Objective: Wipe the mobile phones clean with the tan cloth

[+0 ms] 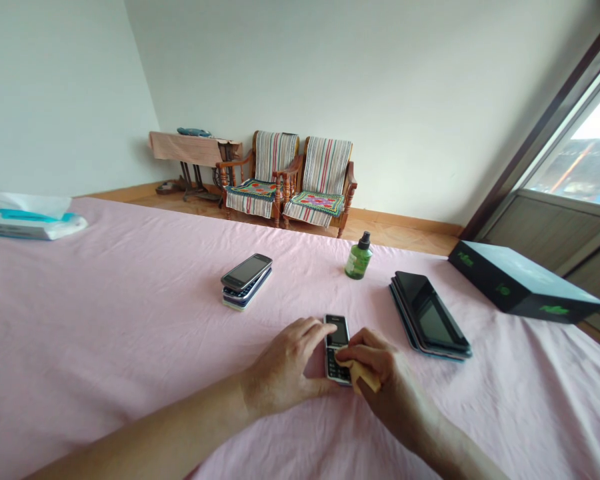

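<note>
A keypad mobile phone [336, 333] lies face up on the pink cloth, its small screen toward the far end and its keys nearer me. My left hand [287, 367] steadies it from the left, with the index finger on the screen and the thumb at the lower end. Bunched in the fingers of my right hand [380, 367] is a yellow cloth [365, 377], pressed against the keys. My right fingers hide part of the keypad.
Stacked phones [247, 273] lie to the left, beyond my left hand. A green spray bottle [359, 257] stands farther back. Stacked tablets [430, 317] and a black box [525, 280] are on the right. A tissue pack [35, 223] sits far left. Two chairs [320, 173] stand behind the table.
</note>
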Available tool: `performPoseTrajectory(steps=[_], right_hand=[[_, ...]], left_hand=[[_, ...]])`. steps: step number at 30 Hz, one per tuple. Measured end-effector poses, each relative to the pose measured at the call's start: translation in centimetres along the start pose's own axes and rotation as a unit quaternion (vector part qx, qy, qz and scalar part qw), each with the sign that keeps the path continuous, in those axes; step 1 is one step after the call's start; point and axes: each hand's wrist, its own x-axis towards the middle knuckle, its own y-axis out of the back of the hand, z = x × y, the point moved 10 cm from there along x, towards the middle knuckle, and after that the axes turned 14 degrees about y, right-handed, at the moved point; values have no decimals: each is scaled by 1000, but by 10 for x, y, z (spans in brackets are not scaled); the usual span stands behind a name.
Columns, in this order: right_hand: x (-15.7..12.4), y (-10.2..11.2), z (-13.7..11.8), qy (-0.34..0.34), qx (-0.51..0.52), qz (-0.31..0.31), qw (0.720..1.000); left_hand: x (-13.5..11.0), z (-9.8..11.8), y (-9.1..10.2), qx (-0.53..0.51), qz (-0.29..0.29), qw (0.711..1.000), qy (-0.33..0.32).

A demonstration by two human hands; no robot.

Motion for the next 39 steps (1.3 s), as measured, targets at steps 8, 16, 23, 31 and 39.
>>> performPoseTrajectory(steps=[8, 16, 23, 31, 39], right_hand=[[2, 8, 1, -12, -28, -3, 1000], [3, -2, -5, 13, -15, -1, 1000], [2, 7, -14, 25, 2, -20, 999], [-6, 24, 1, -36, -9, 19, 999], [-9, 10, 6, -26, -3, 17, 1000]], left_hand=[[0, 0, 0, 1, 2, 1000, -2], [-1, -1, 0, 4, 1, 1000, -1], [0, -2, 0, 0, -2, 1000, -4], [-1, -5, 1, -9, -11, 1000, 4], [-1, -5, 1, -11, -4, 1000, 4]])
